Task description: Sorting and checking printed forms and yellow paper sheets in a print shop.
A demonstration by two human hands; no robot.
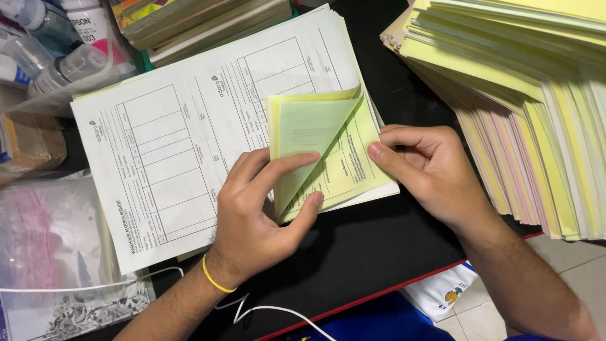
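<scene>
Your left hand (252,215) is pinching the folded-back yellow sheets (315,148) on the form stack (183,145). Your right hand (429,167) is curling loosely, its thumb pressing the sheet near the black table's (353,252) front edge.

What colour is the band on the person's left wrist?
Yellow: the wristband shows clearly in the head view.

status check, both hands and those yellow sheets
Left hand pinching folded-back corner of yellow sheets. Right hand pressing sheets' right edge, thumb on top. White form stack beneath. Nothing in the way.
</scene>
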